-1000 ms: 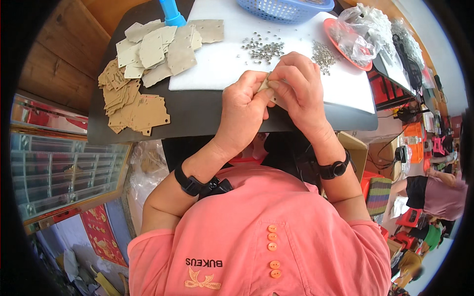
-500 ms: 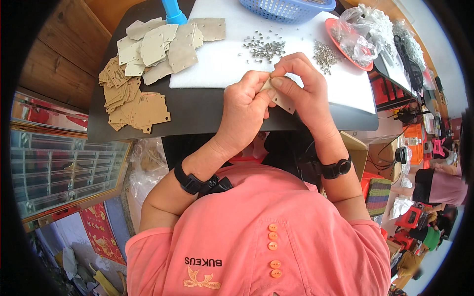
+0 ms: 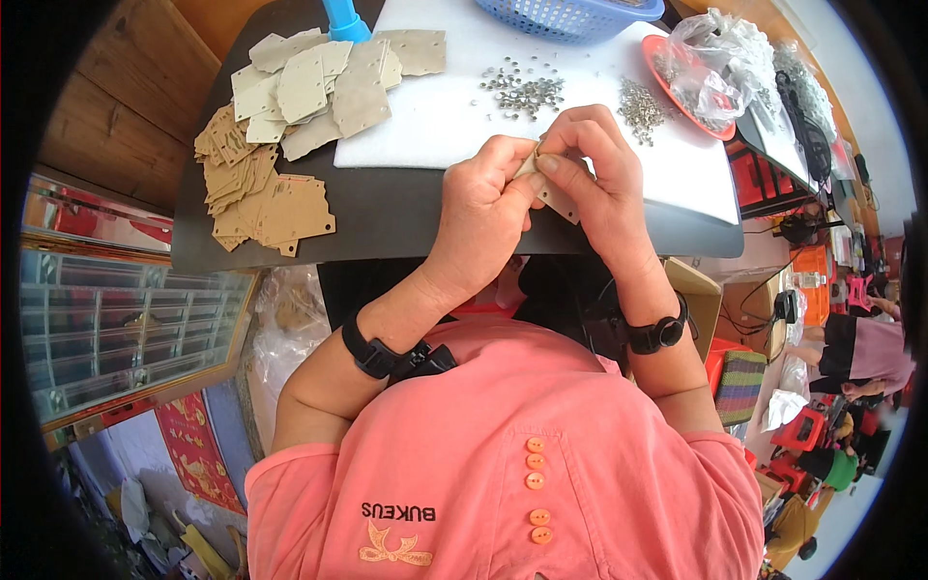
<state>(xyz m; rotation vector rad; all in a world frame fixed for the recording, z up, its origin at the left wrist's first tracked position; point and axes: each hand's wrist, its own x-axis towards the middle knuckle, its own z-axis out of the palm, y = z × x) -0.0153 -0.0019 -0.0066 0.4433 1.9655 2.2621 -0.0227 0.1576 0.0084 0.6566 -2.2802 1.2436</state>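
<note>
Between both hands is a cream flat piece with small holes [image 3: 559, 201], above the table's near edge. My left hand [image 3: 483, 217] pinches its upper left part between thumb and fingers. With thumb and bent forefinger, my right hand [image 3: 607, 184] presses at its top corner, against the left fingertips. Whether a small metal part sits under those fingertips is hidden. Just beyond the hands lies a scattered pile of small silvery cap-like metal parts [image 3: 527, 92]. A second pile of tiny metal parts [image 3: 639, 108] lies right of it on the white foam sheet [image 3: 406, 135].
Cream pieces [image 3: 302, 87] and brown pieces [image 3: 290, 208] are heaped at left on the dark table [image 3: 387, 217]. A blue post-like object [image 3: 343, 21], a blue basket [image 3: 570, 21] and a red plate with plastic bags [image 3: 657, 48] stand farther back. Another person [image 3: 875, 348] is far right.
My hands keep their pinch on the cream piece, with only a slight shift of the fingers. The whole view has moved a little, and the person far right has changed posture.
</note>
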